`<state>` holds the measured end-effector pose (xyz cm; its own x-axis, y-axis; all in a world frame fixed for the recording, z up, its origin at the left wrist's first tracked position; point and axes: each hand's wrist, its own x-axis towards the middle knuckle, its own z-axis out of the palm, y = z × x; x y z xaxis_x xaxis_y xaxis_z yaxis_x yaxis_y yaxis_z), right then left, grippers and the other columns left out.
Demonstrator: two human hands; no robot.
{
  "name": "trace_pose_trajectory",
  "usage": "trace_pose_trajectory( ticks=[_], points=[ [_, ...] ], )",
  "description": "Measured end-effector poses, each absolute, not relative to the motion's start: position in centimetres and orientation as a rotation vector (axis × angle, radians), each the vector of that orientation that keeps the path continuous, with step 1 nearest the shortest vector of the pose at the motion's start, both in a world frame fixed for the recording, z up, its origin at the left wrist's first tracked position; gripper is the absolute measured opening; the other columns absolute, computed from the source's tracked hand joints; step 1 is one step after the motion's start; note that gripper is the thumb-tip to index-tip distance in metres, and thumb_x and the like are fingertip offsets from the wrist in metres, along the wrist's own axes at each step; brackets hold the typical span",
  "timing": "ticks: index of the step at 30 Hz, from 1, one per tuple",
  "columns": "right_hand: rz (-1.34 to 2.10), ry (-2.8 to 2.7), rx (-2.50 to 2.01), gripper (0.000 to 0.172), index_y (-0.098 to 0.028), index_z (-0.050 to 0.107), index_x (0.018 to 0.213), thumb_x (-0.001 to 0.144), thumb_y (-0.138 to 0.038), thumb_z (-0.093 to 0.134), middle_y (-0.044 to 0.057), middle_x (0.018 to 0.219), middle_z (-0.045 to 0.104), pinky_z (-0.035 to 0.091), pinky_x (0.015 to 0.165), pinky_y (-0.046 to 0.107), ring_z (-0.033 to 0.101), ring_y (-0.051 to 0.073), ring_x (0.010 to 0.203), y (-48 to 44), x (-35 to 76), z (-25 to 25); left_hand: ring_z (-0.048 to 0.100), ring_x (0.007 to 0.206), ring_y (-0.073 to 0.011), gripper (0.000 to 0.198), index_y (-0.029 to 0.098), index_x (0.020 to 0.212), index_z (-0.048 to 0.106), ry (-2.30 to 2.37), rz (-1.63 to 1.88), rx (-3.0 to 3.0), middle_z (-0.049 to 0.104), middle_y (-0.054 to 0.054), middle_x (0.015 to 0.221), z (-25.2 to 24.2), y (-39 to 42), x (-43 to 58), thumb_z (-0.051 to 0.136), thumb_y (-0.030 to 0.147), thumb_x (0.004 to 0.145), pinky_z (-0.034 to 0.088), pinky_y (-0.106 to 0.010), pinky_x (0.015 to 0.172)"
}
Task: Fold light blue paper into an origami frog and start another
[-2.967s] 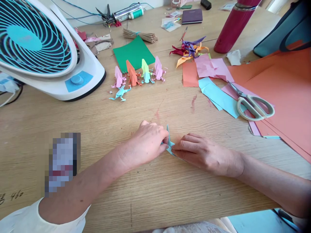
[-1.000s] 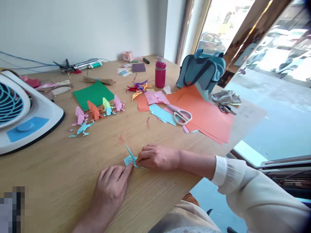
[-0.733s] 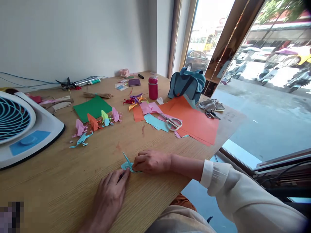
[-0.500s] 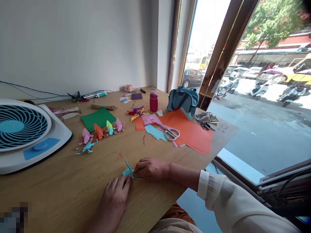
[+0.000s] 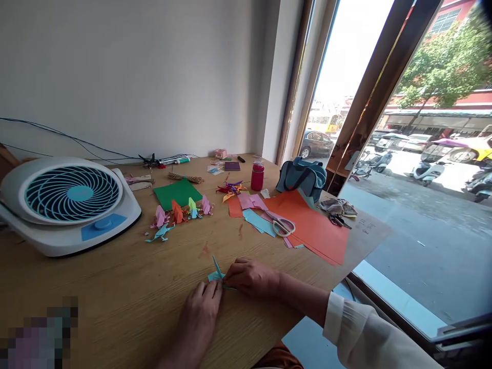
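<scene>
A small light-blue folded paper (image 5: pixel 217 268) lies on the wooden table in front of me, with one narrow point sticking up. My right hand (image 5: pixel 251 277) is closed in a pinch on its right side, the fingertips partly covering it. From the near side, my left hand (image 5: pixel 200 310) presses its closed fingertips against the lower edge of the same paper, holding it down. Both hands nearly meet over the piece, so its middle folds are hidden.
Folded paper figures, one an orange figure (image 5: pixel 177 211), stand by a green sheet (image 5: pixel 177 192). A white fan (image 5: pixel 73 200) sits left. Scissors (image 5: pixel 283 227) rest on orange sheets (image 5: pixel 319 230). Behind are a red bottle (image 5: pixel 257 177) and a blue bag (image 5: pixel 302 178).
The camera view has swung left, so everything sits further right and the whole fan shows. Both hands stay at the blue paper, with little visible change in their grip.
</scene>
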<state>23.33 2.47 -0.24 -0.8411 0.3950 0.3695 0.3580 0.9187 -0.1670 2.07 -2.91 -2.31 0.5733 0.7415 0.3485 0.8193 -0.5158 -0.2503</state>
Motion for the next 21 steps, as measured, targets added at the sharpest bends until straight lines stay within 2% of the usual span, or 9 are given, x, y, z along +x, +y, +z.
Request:
trace_pose_trajectory(
  ticks=[6,12,21],
  points=[
    [0.106,-2.687,-0.572,0.024,-0.015,0.065,0.108,0.096,-0.014,0.045,0.011,0.112,0.068,0.048,0.089,0.032,0.059,0.018,0.098,2.51,23.33,-0.39,0.061,0.081,-0.0206,0.047,0.012,0.124,0.065,-1.227,-0.303,-2.398,0.069,-0.011,0.101,-1.39,-3.15,2.03,0.041,-0.002,0.087,0.055,-0.037,0.074],
    [0.08,-2.686,-0.596,0.023,-0.016,0.067,0.105,0.096,-0.017,0.046,0.011,0.11,0.068,0.049,0.087,0.032,0.059,0.018,0.095,2.43,23.29,-0.13,0.062,0.078,-0.0207,0.038,0.014,0.114,0.071,-1.218,-0.412,-2.399,0.07,-0.01,0.095,-1.48,-2.93,1.78,0.046,0.002,0.087,0.051,-0.036,0.069],
    [0.113,-2.634,-0.545,0.024,-0.015,0.068,0.106,0.095,-0.016,0.047,0.01,0.109,0.069,0.048,0.087,0.03,0.057,0.018,0.092,2.54,23.37,-0.33,0.063,0.087,-0.0217,0.034,0.016,0.116,0.068,-1.186,-0.475,-2.455,0.07,-0.01,0.102,-1.99,-2.63,1.52,0.047,0.005,0.09,0.05,-0.035,0.074]
  ],
)
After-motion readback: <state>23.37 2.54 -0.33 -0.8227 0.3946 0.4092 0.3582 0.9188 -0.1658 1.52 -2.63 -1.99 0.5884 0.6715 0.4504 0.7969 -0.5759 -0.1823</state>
